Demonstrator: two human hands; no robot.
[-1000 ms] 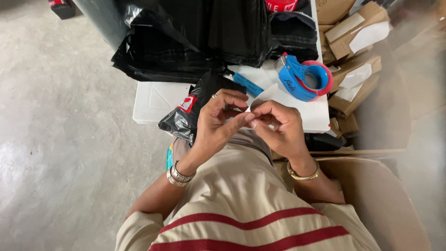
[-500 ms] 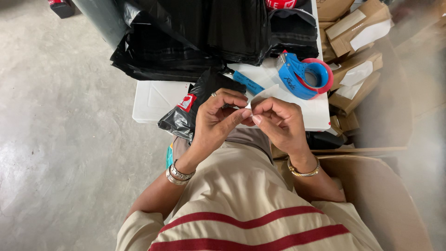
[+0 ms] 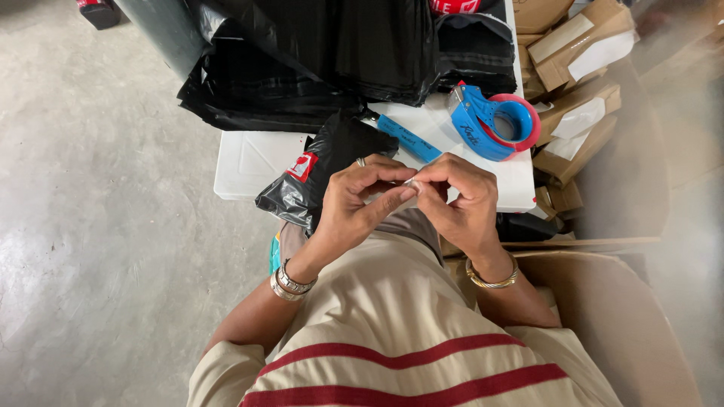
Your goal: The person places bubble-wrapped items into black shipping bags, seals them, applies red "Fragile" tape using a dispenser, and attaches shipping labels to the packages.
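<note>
Seen from above, a seated person in a beige top with dark red stripes brings both hands together over the lap, at the near edge of a small white plastic desk [image 3: 249,162]. The left hand [image 3: 354,207], with a ring on one finger and silver bangles at the wrist, and the right hand [image 3: 456,203], with a gold bangle at the wrist, meet fingertip to fingertip. Their fingers are pinched closed on a small pale strip [image 3: 409,182], thin and whitish, which sits between the two hands just above the desk edge; what it is made of cannot be told.

Just behind the left hand, a crumpled black plastic mailing bag with a red and white label [image 3: 324,169] hangs over the desk's front edge. A blue pen-like tool [image 3: 407,138] lies on the desk beyond the fingers. Farther right stands a blue handheld tape dispenser with a red-rimmed roll [image 3: 494,120]. A large heap of black plastic bags [image 3: 317,60] covers the back of the desk. Brown cardboard boxes with white labels [image 3: 577,83] are stacked to the right of the desk, and the grey concrete floor [image 3: 98,226] spreads to the left.
</note>
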